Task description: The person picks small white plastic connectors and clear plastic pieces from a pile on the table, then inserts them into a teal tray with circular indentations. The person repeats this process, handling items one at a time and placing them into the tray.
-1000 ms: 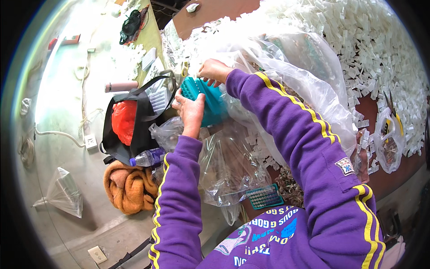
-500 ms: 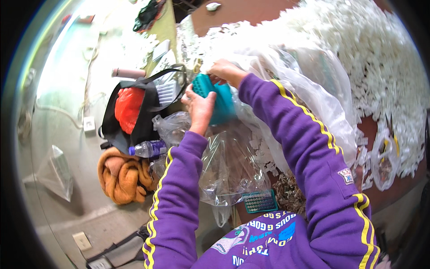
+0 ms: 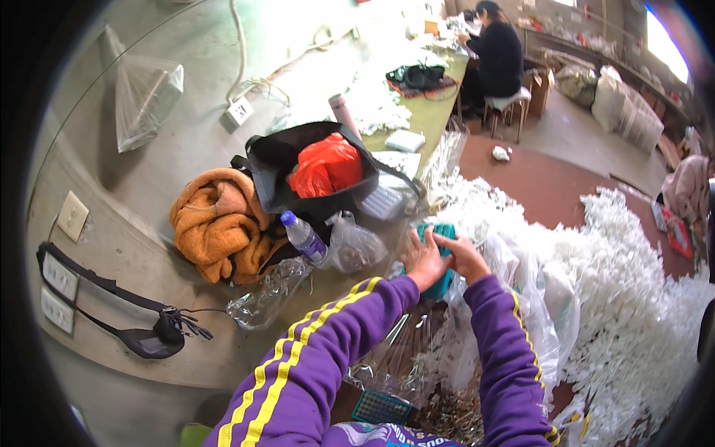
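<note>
Both my hands are at a teal plastic tray (image 3: 438, 289), above clear plastic film. My left hand (image 3: 423, 262) grips its left side. My right hand (image 3: 465, 258) is closed about its right upper edge, and the fingers of the two hands nearly meet over the top. They hide most of the tray's face. Beneath my forearms, near the lower edge, lies a second tray (image 3: 381, 409) with a teal frame and a grid of small cells. A big heap of white plastic pieces (image 3: 618, 298) spreads to the right, with a clear bag (image 3: 521, 298) against it.
On the left are an orange cloth (image 3: 220, 223), a black bag (image 3: 272, 175) with a red plastic bag (image 3: 325, 165) inside, and a bottle (image 3: 304, 237) with a purple cap. Scissors (image 3: 585, 421) lie at lower right. Another person (image 3: 497, 56) sits at the far table.
The view has swung, bringing the far room and the seated person into sight. My right hand has come down from the tray's far corner to its right side, closer to my left hand.
</note>
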`<state>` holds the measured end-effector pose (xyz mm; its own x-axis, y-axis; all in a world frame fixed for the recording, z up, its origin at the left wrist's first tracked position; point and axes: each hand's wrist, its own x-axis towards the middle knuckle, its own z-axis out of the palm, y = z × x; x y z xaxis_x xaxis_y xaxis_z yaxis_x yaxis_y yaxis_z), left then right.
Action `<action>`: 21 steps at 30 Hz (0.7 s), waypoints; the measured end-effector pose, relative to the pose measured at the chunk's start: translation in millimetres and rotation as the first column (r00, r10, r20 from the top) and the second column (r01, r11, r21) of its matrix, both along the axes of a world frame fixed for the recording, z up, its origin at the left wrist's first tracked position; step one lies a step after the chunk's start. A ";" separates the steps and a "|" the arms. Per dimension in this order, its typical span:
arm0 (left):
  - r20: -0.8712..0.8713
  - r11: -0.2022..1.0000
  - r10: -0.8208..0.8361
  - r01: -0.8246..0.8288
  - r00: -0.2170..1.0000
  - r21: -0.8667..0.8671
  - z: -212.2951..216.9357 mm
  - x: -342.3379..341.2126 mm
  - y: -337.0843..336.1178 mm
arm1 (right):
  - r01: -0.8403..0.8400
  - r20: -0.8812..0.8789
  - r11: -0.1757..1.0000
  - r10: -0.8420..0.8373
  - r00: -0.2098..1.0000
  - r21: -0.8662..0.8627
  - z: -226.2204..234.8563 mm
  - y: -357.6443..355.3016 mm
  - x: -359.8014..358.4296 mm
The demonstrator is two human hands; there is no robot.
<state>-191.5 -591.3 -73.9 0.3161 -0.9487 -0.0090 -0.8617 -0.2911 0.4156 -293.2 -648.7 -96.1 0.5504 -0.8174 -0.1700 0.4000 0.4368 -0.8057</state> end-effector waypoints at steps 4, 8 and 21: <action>-0.039 0.999 -0.046 0.045 0.998 -0.023 -6.0 3.1 0.5 | 0.111 -0.014 0.991 -0.110 0.994 0.078 -7.1 6.7 3.7; 0.061 0.971 -0.212 0.218 0.975 -0.099 1.9 12.5 10.2 | 0.201 0.037 0.972 -0.207 0.978 0.119 2.9 20.7 -3.3; -0.198 0.601 -0.340 0.050 0.919 -0.798 90.2 25.8 123.9 | 0.552 0.187 0.792 -0.602 0.776 0.261 121.1 201.0 -8.5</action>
<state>-165.7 -467.4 16.3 0.2394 -0.6838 0.6893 -0.6446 0.4189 0.6395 -301.7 -447.7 25.0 0.0282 -0.9621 -0.2711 0.7976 0.1852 -0.5740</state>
